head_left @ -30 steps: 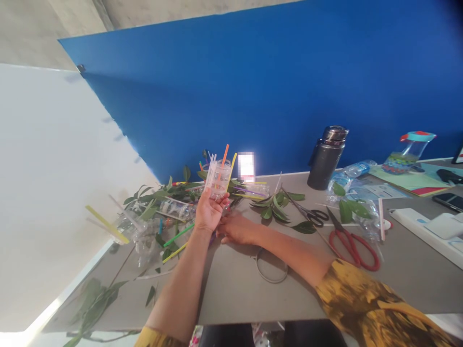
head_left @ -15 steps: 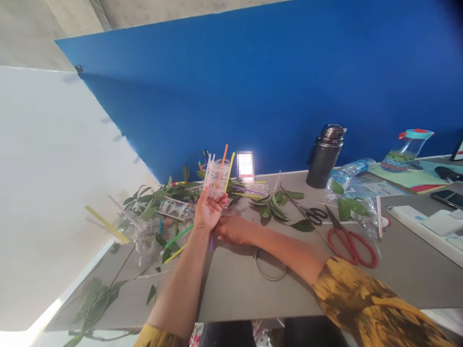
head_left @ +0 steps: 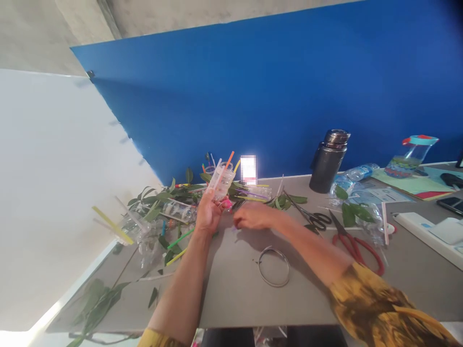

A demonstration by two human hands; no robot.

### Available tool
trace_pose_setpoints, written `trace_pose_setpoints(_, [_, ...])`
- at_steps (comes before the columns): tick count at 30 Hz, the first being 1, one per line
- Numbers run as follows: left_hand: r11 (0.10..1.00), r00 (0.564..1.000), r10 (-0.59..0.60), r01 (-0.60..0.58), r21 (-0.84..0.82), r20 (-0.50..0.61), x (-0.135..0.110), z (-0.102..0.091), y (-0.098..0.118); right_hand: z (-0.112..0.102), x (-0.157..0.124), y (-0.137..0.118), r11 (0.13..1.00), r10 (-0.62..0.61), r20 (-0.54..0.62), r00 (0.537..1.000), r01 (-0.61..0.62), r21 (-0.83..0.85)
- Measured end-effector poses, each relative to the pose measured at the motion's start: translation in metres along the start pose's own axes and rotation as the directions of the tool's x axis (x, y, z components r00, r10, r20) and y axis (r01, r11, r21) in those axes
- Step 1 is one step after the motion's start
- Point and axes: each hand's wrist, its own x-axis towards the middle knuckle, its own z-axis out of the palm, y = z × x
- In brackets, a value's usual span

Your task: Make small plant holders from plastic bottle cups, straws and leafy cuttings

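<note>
My left hand [head_left: 209,212] is wrapped round the lower part of a clear plastic bottle piece [head_left: 224,182], which leans to the right. An orange straw [head_left: 230,160], a yellow straw [head_left: 237,166] and whitish straws stand up along it. Something pink shows by the left fingertips. My right hand [head_left: 253,215] is just to the right, fingers bent and pinched together, apart from the bottle piece. A blurred bit of purple straw [head_left: 235,229] shows below its fingertips. Nearer me, a coil of wire [head_left: 274,266] lies on the table.
Leafy twigs [head_left: 152,202], cut plastic and straws clutter the left side. Red-handled scissors [head_left: 356,248] and black scissors [head_left: 314,219] lie right of my hands. A dark flask [head_left: 328,161] stands behind them, with a power strip [head_left: 427,238] at far right. A blue partition [head_left: 253,96] rises behind.
My right hand has moved right, away from the left hand, with the purple bit beneath its fingers. The bottle piece tilts further right. The whole view has shifted slightly.
</note>
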Motion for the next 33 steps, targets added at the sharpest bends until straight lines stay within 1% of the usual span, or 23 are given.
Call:
trace_pose_setpoints(1, [1.0,1.0,-0.008,0.008,0.016,0.009,-0.001,0.0,-0.001,-0.014,-0.008,0.006,0.999,0.039,-0.08,0.996,-0.036,0.036])
trace_pose_setpoints(3, [0.998,0.998,-0.055,0.053,0.042,0.027,-0.002,0.0,-0.004,-0.039,-0.023,0.015,0.998,0.051,-0.265,0.963,-0.038,0.055])
trace_pose_setpoints(5, [0.992,0.992,-0.11,0.106,0.065,0.065,-0.004,0.002,-0.008,-0.055,-0.033,0.019,1.0,0.007,-0.354,0.935,0.001,0.022])
trace_pose_setpoints(7, [0.985,0.982,-0.153,0.142,0.096,0.114,-0.007,0.005,-0.011,-0.06,-0.038,0.019,0.999,-0.025,-0.397,0.917,0.013,-0.034])
trace_pose_setpoints(10, [0.975,0.969,-0.187,0.162,0.154,0.163,-0.01,0.009,-0.013,-0.056,-0.035,0.017,0.992,-0.041,-0.429,0.902,-0.015,-0.126])
trace_pose_setpoints(13, [0.962,0.963,-0.209,0.171,0.211,0.169,-0.012,0.011,-0.013,-0.05,-0.029,0.016,0.973,-0.072,-0.452,0.889,-0.038,-0.23])
trace_pose_setpoints(16, [0.954,0.957,-0.231,0.188,0.232,0.174,-0.014,0.012,-0.012,-0.046,-0.026,0.014,0.94,-0.112,-0.461,0.88,-0.057,-0.336])
trace_pose_setpoints(19, [0.949,0.951,-0.244,0.195,0.246,0.188,-0.016,0.014,-0.011,-0.044,-0.025,0.012,0.915,-0.152,-0.455,0.878,-0.049,-0.4])
trace_pose_setpoints(23, [0.943,0.956,-0.242,0.19,0.274,0.169,-0.018,0.018,-0.011,-0.042,-0.024,0.009,0.907,-0.159,-0.46,0.874,-0.054,-0.417])
trace_pose_setpoints(26, [0.938,0.966,-0.221,0.172,0.299,0.137,-0.018,0.019,-0.011,-0.042,-0.024,0.008,0.904,-0.146,-0.464,0.873,-0.073,-0.422])
trace_pose_setpoints(30, [0.938,0.97,-0.2,0.149,0.312,0.139,-0.019,0.02,-0.013,-0.042,-0.024,0.006,0.907,-0.138,-0.453,0.881,-0.072,-0.415])
trace_pose_setpoints(33, [0.937,0.979,-0.165,0.118,0.328,0.12,-0.019,0.019,-0.017,-0.039,-0.021,0.006,0.912,-0.126,-0.456,0.881,-0.078,-0.403])
